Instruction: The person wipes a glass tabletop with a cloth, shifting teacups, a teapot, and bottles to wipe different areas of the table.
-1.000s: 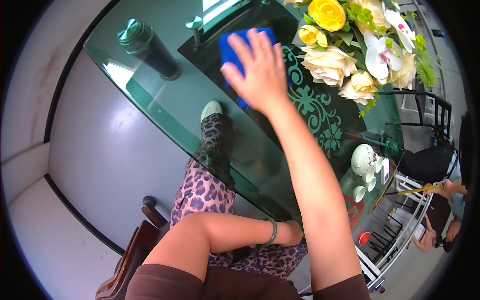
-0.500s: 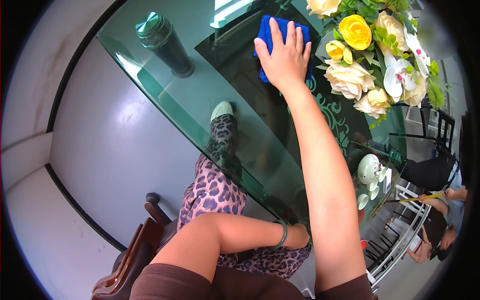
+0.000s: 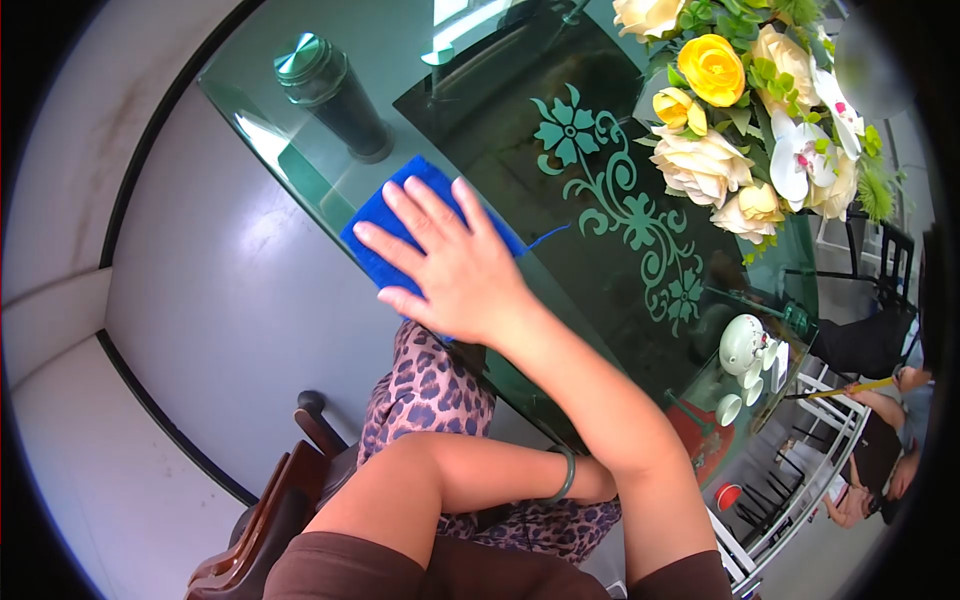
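Observation:
A blue cloth (image 3: 385, 215) lies on the glass tabletop (image 3: 480, 215) close to its near edge. My right hand (image 3: 460, 275) rests palm down on the cloth, its fingers spread and stretched out. A loose blue thread trails from the cloth's right corner. My left forearm, with a green bangle at the wrist, crosses my lap. Only the back part of my left hand (image 3: 597, 482) shows beside my right arm; its fingers are hidden. A dark flask with a shiny lid (image 3: 335, 100) stands just beyond the cloth.
Cream and yellow flowers (image 3: 710, 110) stand at the upper right. A white teapot (image 3: 741, 344) and several small cups (image 3: 729, 408) sit at the right end. A wooden chair armrest (image 3: 270, 510) is at lower left. People (image 3: 870, 470) are visible at the far right.
My right hand has slid the cloth from the far dark panel toward the near left edge. The flower pattern on the glass is now uncovered. My left arm stays put.

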{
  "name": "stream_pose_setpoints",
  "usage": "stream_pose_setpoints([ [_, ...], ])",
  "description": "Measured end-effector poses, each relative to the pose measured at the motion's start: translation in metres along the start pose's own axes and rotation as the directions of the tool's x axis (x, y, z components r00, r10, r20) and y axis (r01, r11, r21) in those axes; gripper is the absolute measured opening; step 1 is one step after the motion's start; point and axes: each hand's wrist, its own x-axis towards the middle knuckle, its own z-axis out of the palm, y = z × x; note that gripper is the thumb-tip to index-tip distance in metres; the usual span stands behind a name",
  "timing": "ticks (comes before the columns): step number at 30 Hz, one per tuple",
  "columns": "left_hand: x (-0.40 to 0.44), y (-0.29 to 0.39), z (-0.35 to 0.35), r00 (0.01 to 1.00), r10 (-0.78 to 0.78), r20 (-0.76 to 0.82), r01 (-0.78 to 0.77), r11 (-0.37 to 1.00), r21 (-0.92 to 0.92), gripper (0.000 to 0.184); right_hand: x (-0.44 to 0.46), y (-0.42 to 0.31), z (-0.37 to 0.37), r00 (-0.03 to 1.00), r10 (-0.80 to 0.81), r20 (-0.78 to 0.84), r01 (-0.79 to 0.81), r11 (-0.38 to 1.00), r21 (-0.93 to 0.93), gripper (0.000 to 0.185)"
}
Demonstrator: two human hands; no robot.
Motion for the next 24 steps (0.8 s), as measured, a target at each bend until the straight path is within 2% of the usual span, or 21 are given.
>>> stream_pose_setpoints([
  [2, 0.046, -0.011, 0.038, 0.995, 0.053, -0.081, -0.033, 0.971, 0.236, 0.042, 0.009, 0.022, -0.009, 0.998, 0.045, -0.045, -0.050, 0.991, -0.121, 0.064],
  [5, 0.055, -0.012, 0.035, 0.998, 0.065, -0.016, -0.059, 0.966, 0.253, 0.042, 0.028, 0.069, -0.017, 0.961, 0.169, -0.220, -0.224, 0.941, -0.254, 0.060],
  [7, 0.053, -0.011, 0.032, 0.998, 0.064, -0.024, -0.057, 0.970, 0.238, 0.042, 0.040, 0.099, -0.018, 0.908, 0.228, -0.351, -0.328, 0.909, -0.257, 0.061],
  [10, 0.048, -0.010, 0.028, 0.993, 0.068, -0.093, -0.050, 0.982, 0.184, 0.041, 0.057, 0.115, -0.016, 0.866, 0.293, -0.405, -0.426, 0.857, -0.290, 0.061],
  [13, 0.042, -0.011, 0.029, 0.962, 0.076, -0.262, -0.066, 0.997, 0.046, 0.041, 0.063, 0.111, -0.011, 0.846, 0.330, -0.420, -0.474, 0.825, -0.307, 0.062],
  [17, 0.037, -0.014, 0.038, 0.859, 0.066, -0.508, -0.166, 0.974, -0.153, 0.042, 0.050, 0.090, -0.011, 0.880, 0.279, -0.386, -0.401, 0.870, -0.287, 0.062],
  [20, 0.028, -0.012, 0.035, 0.818, 0.066, -0.571, -0.195, 0.966, -0.168, 0.042, 0.031, 0.070, -0.016, 0.909, 0.269, -0.318, -0.356, 0.897, -0.261, 0.061],
  [22, 0.009, -0.003, 0.006, 0.952, 0.023, -0.307, -0.046, 0.997, -0.069, 0.045, 0.013, 0.062, -0.022, 0.926, 0.257, -0.276, -0.327, 0.911, -0.252, 0.061],
  [23, -0.002, 0.000, -0.007, 0.986, -0.012, -0.166, 0.013, 1.000, 0.001, 0.047, 0.002, 0.060, -0.026, 0.926, 0.273, -0.261, -0.338, 0.908, -0.249, 0.062],
  [24, -0.006, 0.001, -0.008, 0.984, 0.019, -0.178, -0.005, 0.997, 0.081, 0.048, -0.010, 0.058, -0.030, 0.925, 0.291, -0.246, -0.350, 0.904, -0.246, 0.062],
])
